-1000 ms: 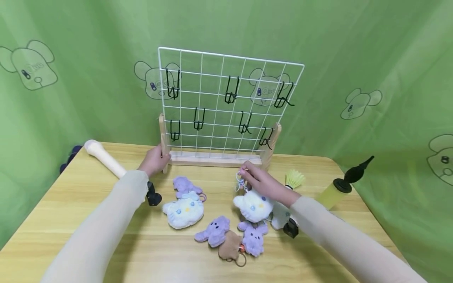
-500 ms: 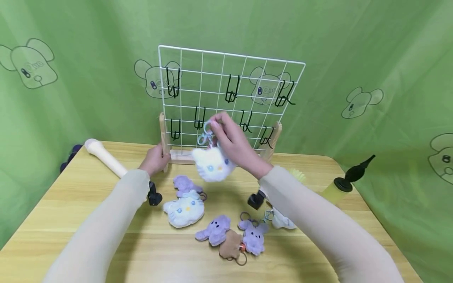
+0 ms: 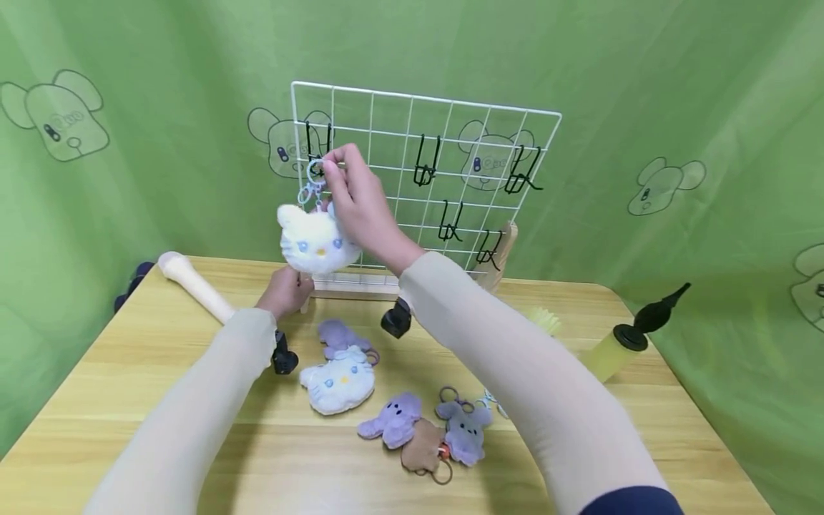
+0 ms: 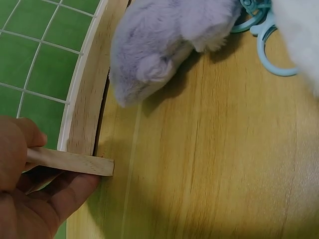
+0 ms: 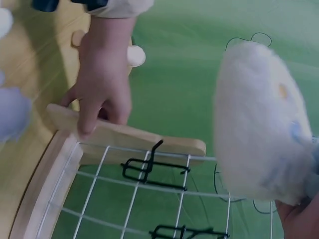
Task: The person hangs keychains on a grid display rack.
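My right hand (image 3: 362, 204) pinches the pale blue ring of a white plush cat-head keychain (image 3: 315, 244) in front of the wire grid rack's upper left. The ring is close to the top-left black hook (image 3: 318, 136); whether they touch I cannot tell. In the right wrist view the plush (image 5: 256, 119) hangs beside the grid, with only a bit of my hand in sight. Low on the left, my left hand (image 3: 283, 292) grips the rack's wooden side foot (image 4: 82, 162), thumb and fingers on opposite faces. The plush and right hand hide the lower-left hooks in the head view.
On the table lie another white cat plush (image 3: 340, 383), several purple plush keychains (image 3: 395, 420) and a brown one (image 3: 423, 445). A white stick-like object (image 3: 193, 286) lies at left. A yellow bottle with a black nozzle (image 3: 618, 350) stands right; a shuttlecock (image 3: 543, 320) is partly hidden.
My right hand has lifted the white cat keychain from the table at right and carried it up and left to the rack's top-left hook. The left hand stays on the side foot.
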Demonstrator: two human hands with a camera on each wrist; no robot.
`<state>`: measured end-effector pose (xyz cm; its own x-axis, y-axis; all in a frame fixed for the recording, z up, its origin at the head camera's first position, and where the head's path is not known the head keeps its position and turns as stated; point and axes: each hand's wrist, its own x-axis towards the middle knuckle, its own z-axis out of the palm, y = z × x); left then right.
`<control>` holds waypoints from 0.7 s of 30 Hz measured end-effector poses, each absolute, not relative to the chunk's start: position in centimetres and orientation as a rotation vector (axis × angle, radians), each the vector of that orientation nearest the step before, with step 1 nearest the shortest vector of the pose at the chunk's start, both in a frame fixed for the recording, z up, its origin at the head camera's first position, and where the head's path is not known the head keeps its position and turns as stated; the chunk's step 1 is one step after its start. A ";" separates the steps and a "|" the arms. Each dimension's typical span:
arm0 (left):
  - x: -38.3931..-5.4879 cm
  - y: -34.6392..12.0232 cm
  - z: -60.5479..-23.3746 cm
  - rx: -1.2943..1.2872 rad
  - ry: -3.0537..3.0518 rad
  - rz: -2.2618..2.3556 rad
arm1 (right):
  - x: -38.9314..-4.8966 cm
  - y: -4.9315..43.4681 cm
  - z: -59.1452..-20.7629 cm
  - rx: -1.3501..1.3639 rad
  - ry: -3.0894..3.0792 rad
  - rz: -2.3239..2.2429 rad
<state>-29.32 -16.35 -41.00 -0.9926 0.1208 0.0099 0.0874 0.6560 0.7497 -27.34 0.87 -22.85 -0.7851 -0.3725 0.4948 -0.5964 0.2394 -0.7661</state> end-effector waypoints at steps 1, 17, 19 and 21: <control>-29.3 -16.4 -41.0 0.168 2.819 1.283 | -27.5 0.4 -22.8 0.895 -2.311 1.573; -29.5 -16.4 -41.1 0.176 2.841 1.288 | -30.1 -1.5 -23.5 0.667 -2.413 1.542; -29.6 -16.4 -41.1 0.181 2.844 1.290 | -30.3 -1.4 -23.6 0.655 -2.420 1.537; -29.7 -16.5 -41.2 0.175 2.854 1.283 | -30.5 -1.4 -23.7 0.654 -2.422 1.522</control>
<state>-29.71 -16.45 -41.19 -0.9937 0.1049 0.0388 0.0987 0.6587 0.7459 -30.49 -1.44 -23.68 -0.8802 -0.2574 0.3987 -0.4709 0.3690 -0.8013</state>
